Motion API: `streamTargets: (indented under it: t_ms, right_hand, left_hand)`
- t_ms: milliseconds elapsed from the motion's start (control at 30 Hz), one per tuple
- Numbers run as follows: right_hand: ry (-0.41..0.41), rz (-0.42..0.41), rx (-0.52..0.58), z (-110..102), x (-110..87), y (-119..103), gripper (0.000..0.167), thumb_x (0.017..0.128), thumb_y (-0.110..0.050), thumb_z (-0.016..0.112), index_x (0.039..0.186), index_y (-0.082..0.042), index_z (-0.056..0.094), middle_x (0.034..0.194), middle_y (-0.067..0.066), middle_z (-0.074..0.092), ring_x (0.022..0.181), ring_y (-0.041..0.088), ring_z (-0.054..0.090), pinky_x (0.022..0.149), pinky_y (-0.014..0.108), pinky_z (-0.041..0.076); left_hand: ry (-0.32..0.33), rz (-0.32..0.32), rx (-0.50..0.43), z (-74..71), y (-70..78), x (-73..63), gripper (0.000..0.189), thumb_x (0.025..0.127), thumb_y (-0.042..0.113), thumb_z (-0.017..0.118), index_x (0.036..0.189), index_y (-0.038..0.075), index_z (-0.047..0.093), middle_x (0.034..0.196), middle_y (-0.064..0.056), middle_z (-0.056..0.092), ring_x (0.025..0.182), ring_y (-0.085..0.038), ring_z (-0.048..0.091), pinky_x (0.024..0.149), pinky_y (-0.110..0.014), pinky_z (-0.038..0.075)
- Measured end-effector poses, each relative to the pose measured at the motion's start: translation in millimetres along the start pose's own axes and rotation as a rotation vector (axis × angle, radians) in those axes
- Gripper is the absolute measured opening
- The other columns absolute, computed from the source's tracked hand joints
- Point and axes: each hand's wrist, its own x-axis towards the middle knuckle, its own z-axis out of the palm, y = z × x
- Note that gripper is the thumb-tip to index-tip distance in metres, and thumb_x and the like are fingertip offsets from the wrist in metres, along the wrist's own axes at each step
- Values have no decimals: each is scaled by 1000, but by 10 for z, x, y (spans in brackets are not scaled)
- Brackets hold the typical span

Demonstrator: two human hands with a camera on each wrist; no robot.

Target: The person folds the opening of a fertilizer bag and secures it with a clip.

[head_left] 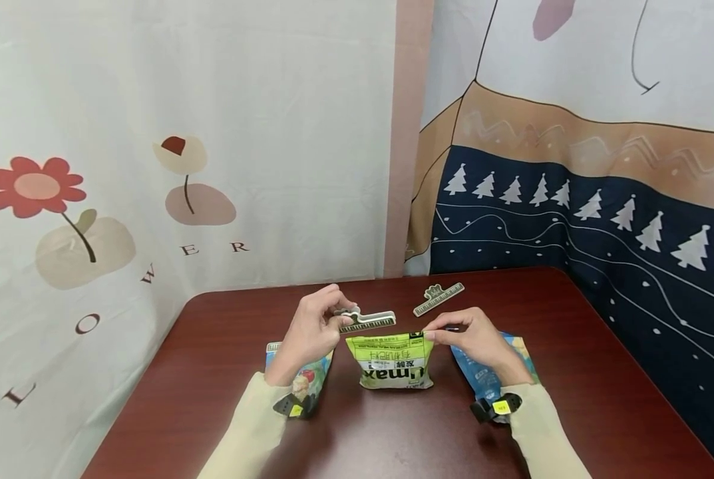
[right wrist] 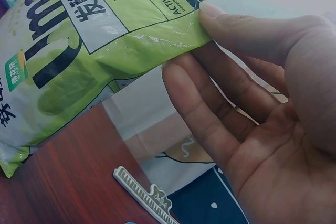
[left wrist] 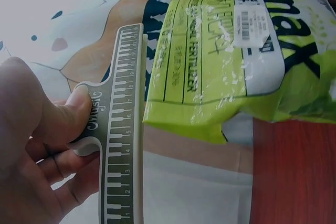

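A lime-green snack bag point(head_left: 392, 360) point(left wrist: 231, 51) point(right wrist: 94, 40) stands upright at the middle of the dark red table point(head_left: 602, 372). My right hand point(head_left: 470, 336) point(right wrist: 210, 40) pinches its top right corner. My left hand point(head_left: 317, 322) point(left wrist: 47, 145) grips the handle of a grey-green bag clip point(head_left: 366, 321) point(left wrist: 123, 129) printed with piano keys. The clip sits just above and left of the bag's top edge, apart from it.
A second clip point(head_left: 438, 298) point(right wrist: 144, 195) of the same kind lies on the table behind the bag. A blue snack bag point(head_left: 303, 382) lies under my left forearm, another blue bag point(head_left: 482, 376) under my right. Patterned curtains hang close behind the table.
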Motion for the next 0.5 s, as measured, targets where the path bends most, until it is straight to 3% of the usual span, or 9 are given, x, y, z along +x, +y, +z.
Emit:
streamTargets:
  t_ms: [233,500]
  right_hand:
    - [10,26,-12,5,14,0,12,91,-21,78,100,-15,82,95,3,79,83,19,72,73,34,61]
    - [15,24,-17,5,16,6,13,92,-19,78,101,-11,82,95,5,79,82,16,71,72,32,61]
  left_hand:
    - [16,22,22,61,41,-19,35,85,-20,59,83,13,69,86,4,62,71,-9,64,64,-23,57]
    - [20,79,60,123,52,-30,36,83,-20,59,84,15,68,87,5,63,71,-4,63,59,-22,51]
